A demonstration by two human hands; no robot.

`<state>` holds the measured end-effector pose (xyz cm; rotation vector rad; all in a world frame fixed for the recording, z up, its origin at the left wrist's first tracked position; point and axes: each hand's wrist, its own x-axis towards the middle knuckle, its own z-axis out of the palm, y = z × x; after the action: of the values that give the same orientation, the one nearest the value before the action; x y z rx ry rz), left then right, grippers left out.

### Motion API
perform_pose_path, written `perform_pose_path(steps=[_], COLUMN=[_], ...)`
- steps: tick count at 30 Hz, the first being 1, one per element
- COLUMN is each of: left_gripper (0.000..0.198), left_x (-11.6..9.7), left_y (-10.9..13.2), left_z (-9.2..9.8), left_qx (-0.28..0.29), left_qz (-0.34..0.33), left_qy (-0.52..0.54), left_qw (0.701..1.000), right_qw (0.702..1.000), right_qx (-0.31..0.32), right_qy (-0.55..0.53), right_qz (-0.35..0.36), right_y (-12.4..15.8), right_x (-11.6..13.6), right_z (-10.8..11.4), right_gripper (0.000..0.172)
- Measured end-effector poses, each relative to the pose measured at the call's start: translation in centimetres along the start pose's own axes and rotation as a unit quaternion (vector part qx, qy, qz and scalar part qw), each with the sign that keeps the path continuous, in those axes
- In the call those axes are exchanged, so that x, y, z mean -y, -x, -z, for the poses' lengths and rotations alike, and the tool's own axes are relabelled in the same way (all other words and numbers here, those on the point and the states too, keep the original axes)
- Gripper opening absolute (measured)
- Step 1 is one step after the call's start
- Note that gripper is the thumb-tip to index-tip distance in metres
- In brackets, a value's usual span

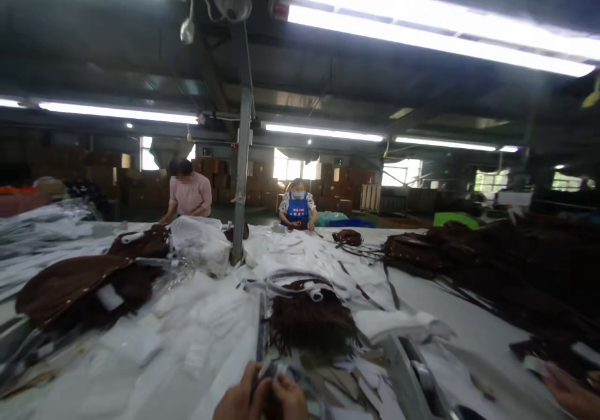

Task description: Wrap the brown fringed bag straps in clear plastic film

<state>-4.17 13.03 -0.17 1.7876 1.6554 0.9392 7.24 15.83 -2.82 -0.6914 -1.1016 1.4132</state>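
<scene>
Near the left edge of the surface [469,326] a flat brown bag [70,285] lies among white wrapping [201,245], well away from the hands. Farther back a post [241,176] stands up from the surface.

At the middle of the near edge the left hand [237,400] and the right hand [291,400] are close together and almost touch. Both grips are clenched around the near end of a strap [260,329]. The picture is blurred here, so I cannot tell exactly how the fingers sit on it.

From the hands the strap runs straight away toward the far edge, so its long axis goes near to far and not side to side. The left hand is a little nearer to this line and the right hand is just beside it.

A fringed bag [312,323] lies just to the right of the strap, directly beyond the right hand, with its fringe hanging toward the near edge. I cannot tell if the strap is joined to it.

Along the right edge there is a dark pile [497,264] of more brown bags. At the near right corner another hand [569,394] comes in, apparently a co-worker's, well apart from the two grips.

At the far edge a person in pink [187,195] and a person in a blue apron [297,207] work.
</scene>
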Motion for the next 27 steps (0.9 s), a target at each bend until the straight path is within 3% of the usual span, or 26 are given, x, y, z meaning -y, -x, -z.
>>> perform_pose_path(steps=[2,5,11,18,23,27], left_gripper=[0.023,0.017,0.021,0.035,0.026,0.020], left_x=[0.3,1.5,4.7,5.5,5.9,6.2], left_y=[0.4,0.1,-0.8,-2.0,-2.2,-2.3], left_z=[0.1,0.0,-1.1,-2.4,-2.2,-1.3], left_qx=[0.009,0.029,0.006,-0.073,-0.015,0.044], left_qz=[-0.022,-0.024,0.012,0.034,0.032,0.028], left_qy=[0.040,0.079,0.032,0.029,0.116,0.159], left_qw=[0.999,0.996,0.999,0.996,0.993,0.986], right_qw=[0.989,0.970,0.960,0.954,0.948,0.947], right_qx=[-0.057,-0.087,-0.088,-0.119,-0.116,-0.125], right_qy=[-0.118,-0.180,-0.190,-0.166,-0.141,-0.146], right_qz=[-0.075,-0.138,-0.187,-0.220,-0.262,-0.257], right_y=[0.3,0.3,-0.2,-1.4,-2.2,-2.6], right_x=[-0.4,-1.0,-3.1,-3.6,-3.6,-3.7], right_z=[-0.3,-0.3,0.4,0.9,1.2,1.5], right_gripper=[0.032,0.026,0.024,0.029,0.034,0.032])
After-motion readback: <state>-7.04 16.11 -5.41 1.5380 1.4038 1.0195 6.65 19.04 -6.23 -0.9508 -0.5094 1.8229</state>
